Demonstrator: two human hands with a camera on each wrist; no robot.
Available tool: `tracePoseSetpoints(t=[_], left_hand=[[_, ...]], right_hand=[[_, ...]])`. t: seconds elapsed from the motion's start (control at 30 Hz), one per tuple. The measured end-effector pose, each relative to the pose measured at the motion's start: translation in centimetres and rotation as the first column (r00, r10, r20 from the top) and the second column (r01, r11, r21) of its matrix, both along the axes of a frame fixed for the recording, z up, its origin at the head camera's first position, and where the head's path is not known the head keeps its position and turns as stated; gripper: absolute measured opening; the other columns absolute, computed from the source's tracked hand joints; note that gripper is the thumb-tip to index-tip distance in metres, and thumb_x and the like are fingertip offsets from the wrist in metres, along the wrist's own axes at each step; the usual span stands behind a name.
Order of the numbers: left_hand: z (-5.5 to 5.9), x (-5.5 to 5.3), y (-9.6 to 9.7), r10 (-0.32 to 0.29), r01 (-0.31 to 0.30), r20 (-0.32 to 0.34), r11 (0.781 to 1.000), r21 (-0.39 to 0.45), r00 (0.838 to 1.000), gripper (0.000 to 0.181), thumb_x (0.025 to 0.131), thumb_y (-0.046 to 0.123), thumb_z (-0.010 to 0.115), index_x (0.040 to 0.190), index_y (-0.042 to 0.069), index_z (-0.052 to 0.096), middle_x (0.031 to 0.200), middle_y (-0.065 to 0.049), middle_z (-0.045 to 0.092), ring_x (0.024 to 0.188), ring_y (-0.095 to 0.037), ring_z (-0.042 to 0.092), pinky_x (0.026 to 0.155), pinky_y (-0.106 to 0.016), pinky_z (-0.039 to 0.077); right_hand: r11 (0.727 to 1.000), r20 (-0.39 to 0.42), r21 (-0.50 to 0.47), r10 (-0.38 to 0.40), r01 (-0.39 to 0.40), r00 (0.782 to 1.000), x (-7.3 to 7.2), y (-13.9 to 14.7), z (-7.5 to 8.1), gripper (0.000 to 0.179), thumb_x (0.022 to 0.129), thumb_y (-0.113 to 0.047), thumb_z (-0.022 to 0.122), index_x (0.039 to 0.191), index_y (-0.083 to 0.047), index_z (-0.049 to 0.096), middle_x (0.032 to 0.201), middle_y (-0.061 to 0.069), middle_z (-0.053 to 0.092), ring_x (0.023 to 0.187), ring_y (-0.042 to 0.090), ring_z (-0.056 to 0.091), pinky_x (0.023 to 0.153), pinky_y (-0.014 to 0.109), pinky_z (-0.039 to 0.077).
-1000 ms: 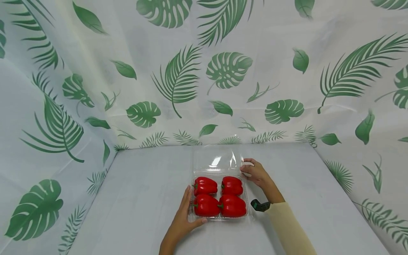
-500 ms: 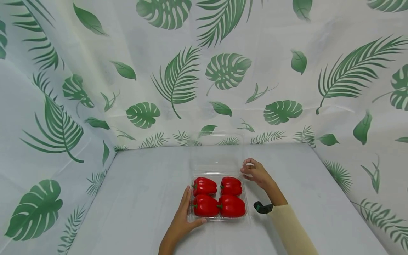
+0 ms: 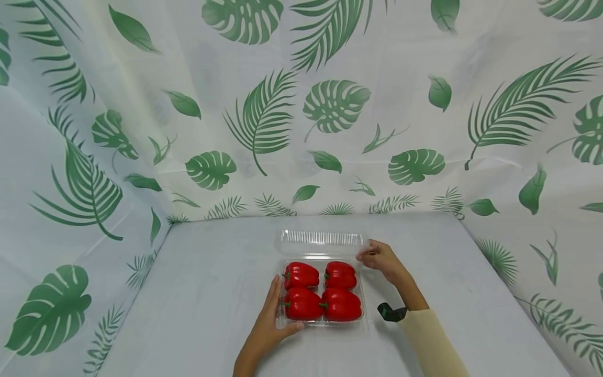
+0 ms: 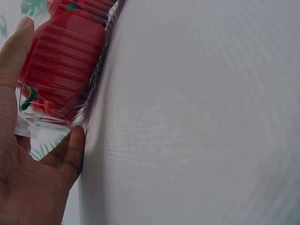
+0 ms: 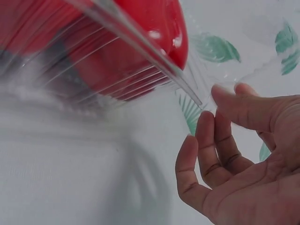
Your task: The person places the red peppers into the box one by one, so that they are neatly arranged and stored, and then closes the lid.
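My left hand [image 3: 269,325] lies flat against the near left side of a clear plastic clamshell tray [image 3: 365,298], fingers straight along its left wall and thumb pressed against its front edge; the left wrist view shows the palm [image 4: 28,187] open, the ribbed tray wall [image 4: 65,70] between thumb and fingers. The tray rests on the grey counter [image 3: 202,293], near its middle, and holds four red bell peppers [image 3: 322,291] in two rows of two, green stems pointing left. The tray's hinged lid [image 3: 321,239] lies folded back behind the tray, low over the counter, on the far side from me. My right hand [image 3: 380,258] is at the lid's right corner, beside the far right corner of the tray; in the right wrist view its fingers [image 5: 206,140] are loosely bent and spread, the fingertips at the thin clear edge of the lid [image 5: 154,61], without a closed grip, and a red pepper [image 5: 140,42] shows through the plastic. A cream sleeve [image 3: 431,343] covers my right forearm, with a small black wrist device [image 3: 392,312] just above the cuff. Leaf-printed white cloth [image 3: 264,115] hangs behind and to both sides of the counter.
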State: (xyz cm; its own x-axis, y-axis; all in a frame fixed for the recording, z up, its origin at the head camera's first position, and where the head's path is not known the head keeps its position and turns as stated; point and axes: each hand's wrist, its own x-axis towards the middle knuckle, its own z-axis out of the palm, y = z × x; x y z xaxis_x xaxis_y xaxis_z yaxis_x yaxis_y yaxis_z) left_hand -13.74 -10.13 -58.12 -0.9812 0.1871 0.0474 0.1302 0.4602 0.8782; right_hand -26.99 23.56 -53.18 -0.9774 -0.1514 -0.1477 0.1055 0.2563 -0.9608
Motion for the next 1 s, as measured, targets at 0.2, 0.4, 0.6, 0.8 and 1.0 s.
tracePoseSetpoints(t=[0.2, 0.4, 0.6, 0.8, 1.0], left_hand=[[-0.1, 0.4, -0.1, 0.025, -0.027, 0.083, 0.999, 0.027, 0.996, 0.12, 0.073, 0.049, 0.081, 0.158, 0.029, -0.001, 0.165, -0.005, 0.014, 0.145, -0.039, 0.032, 0.11, -0.059, 0.037], [0.0, 0.3, -0.4, 0.002, -0.005, 0.053, 0.999, 0.05, 0.999, 0.129, 0.07, 0.044, 0.086, 0.156, 0.035, -0.01, 0.166, -0.005, 0.01, 0.143, -0.043, 0.033, 0.105, -0.059, 0.044], [-0.2, 0.3, -1.1, -0.056, 0.056, -0.005, 0.99, 0.126, 0.998, 0.115, 0.076, 0.052, 0.078, 0.157, 0.036, -0.003, 0.165, -0.009, 0.009, 0.139, -0.048, 0.037, 0.103, -0.059, 0.046], [-0.6, 0.2, -1.4, -0.075, 0.083, -0.064, 0.987, 0.136, 0.995, 0.096, 0.088, 0.055, 0.062, 0.157, 0.033, 0.0, 0.166, -0.006, 0.007, 0.141, -0.047, 0.033, 0.106, -0.066, 0.038], [-0.5, 0.2, -1.3, -0.049, 0.052, -0.026, 0.993, 0.107, 0.998, 0.081, 0.096, 0.025, 0.06, 0.159, 0.022, 0.009, 0.165, -0.007, 0.011, 0.15, -0.035, 0.012, 0.116, -0.06, 0.024]], right_hand=[[0.998, -0.034, 0.057, -0.001, 0.002, 0.999, 0.7, 0.0, -0.3, 0.014, 0.094, -0.002, 0.052, 0.097, 0.009, 0.061, 0.093, 0.016, 0.063, 0.085, 0.018, 0.058, 0.081, 0.036, 0.06], [0.997, -0.039, 0.072, 0.002, 0.001, 0.999, 1.2, -0.1, -0.7, 0.014, 0.096, -0.005, 0.053, 0.096, 0.006, 0.062, 0.089, 0.01, 0.063, 0.09, 0.02, 0.061, 0.088, 0.044, 0.059], [0.996, -0.082, 0.088, 0.038, -0.031, 0.996, 2.7, -0.4, 0.6, 0.016, 0.097, -0.003, 0.052, 0.1, 0.01, 0.061, 0.093, 0.017, 0.064, 0.095, 0.029, 0.062, 0.087, 0.047, 0.059], [0.994, -0.103, 0.106, 0.049, -0.038, 0.993, 3.0, -0.1, -0.5, 0.015, 0.098, -0.005, 0.052, 0.103, 0.006, 0.06, 0.098, 0.02, 0.064, 0.094, 0.029, 0.062, 0.082, 0.039, 0.062], [0.995, -0.114, 0.101, 0.029, -0.018, 0.993, 4.0, -0.2, -1.6, 0.016, 0.1, -0.01, 0.053, 0.109, 0.002, 0.057, 0.103, 0.016, 0.062, 0.093, 0.018, 0.06, 0.079, 0.032, 0.061]])
